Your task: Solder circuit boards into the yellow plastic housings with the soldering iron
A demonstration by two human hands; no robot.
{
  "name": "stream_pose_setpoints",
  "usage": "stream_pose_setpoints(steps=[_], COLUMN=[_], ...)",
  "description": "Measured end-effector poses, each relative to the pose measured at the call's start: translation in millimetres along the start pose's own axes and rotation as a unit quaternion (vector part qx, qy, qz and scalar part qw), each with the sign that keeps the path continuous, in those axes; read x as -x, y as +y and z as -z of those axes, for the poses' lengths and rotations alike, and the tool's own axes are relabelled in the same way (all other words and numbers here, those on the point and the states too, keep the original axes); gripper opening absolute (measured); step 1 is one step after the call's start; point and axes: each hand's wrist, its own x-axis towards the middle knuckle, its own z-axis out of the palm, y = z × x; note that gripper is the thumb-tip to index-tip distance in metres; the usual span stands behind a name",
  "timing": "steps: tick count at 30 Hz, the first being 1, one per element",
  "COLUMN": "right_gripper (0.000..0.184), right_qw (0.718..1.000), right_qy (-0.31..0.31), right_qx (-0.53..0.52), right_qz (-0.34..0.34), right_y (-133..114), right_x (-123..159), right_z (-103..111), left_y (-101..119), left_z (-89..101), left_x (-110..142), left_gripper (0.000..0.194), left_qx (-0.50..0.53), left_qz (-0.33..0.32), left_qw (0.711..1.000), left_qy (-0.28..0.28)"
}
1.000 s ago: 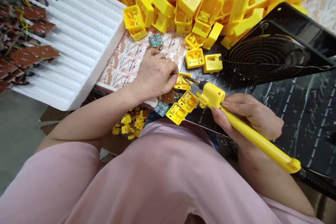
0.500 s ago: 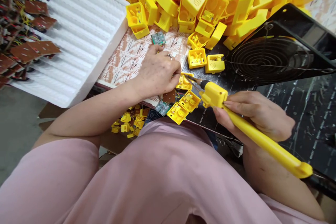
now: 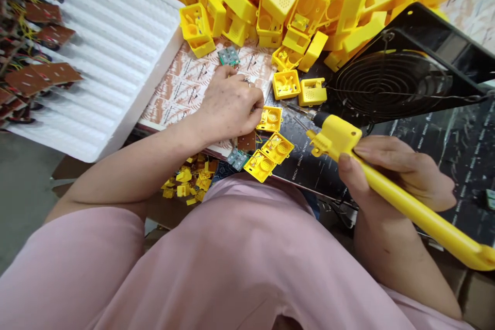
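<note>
A soldering iron [image 3: 340, 136] with a yellow handle is gripped in my right hand [image 3: 402, 170], its metal tip pointing left over the black work surface. My left hand [image 3: 232, 103] rests on the patterned board, thumb and forefinger pinched together at the edge of an opened yellow plastic case [image 3: 270, 118]; what they hold is hidden. Its outer fingers lie close to a green circuit board [image 3: 229, 55]. Below, a hinged pair of yellow case halves [image 3: 277, 148] lies open, beside a brown circuit board [image 3: 246, 142] with wires and another green circuit board [image 3: 237, 159].
A heap of yellow cases [image 3: 247, 0] fills the back. At right stands a black fan [image 3: 379, 80] with a wire guard. A white foam tray [image 3: 127, 62] at left carries brown boards with wires [image 3: 42, 77]. Small yellow parts [image 3: 189, 178] sit below the table edge.
My right hand has drawn the soldering iron to the right, so its tip has come away from the yellow case by my left hand. My left hand keeps nearly the same pose.
</note>
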Motion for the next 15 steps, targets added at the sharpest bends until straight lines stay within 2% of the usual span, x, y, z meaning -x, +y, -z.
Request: stream_pose_setpoints(steps=[2, 4, 7, 9, 10, 13, 15], right_gripper=[0.036, 0.048, 0.053, 0.047, 0.044, 0.045, 0.042], right_qw=[0.997, 0.992, 0.993, 0.992, 0.99, 0.973, 0.961], right_qy=[0.072, 0.118, 0.107, 0.11, 0.132, 0.219, 0.266], right_qx=[0.002, 0.023, 0.046, 0.043, 0.044, 0.065, 0.071], right_qz=[0.041, 0.038, -0.005, -0.034, -0.035, -0.017, -0.004], right_y=[-3, -8, -18, -22, -23, -20, -14], right_x=[2, 4, 8, 10, 10, 8, 8], right_z=[-6, -8, -6, -6, -7, -12, -13], left_y=[-1, 0, 2, 2, 1, -5, -8], left_z=[-0.6, -2.9, -2.4, 7.2, 15.4, 45.8, 58.6], left_x=[0, 0, 0, 0, 1, 10, 19], left_gripper=[0.029, 0.028, 0.027, 0.029, 0.031, 0.039, 0.027], left_qx=[0.001, 0.001, 0.001, 0.012, 0.027, 0.096, 0.138], left_qz=[0.006, 0.011, 0.02, 0.035, 0.045, 0.078, 0.082], left_qw=[1.0, 1.0, 1.0, 0.999, 0.998, 0.99, 0.979], left_qy=[-0.008, -0.011, -0.023, -0.026, -0.018, 0.074, 0.129])
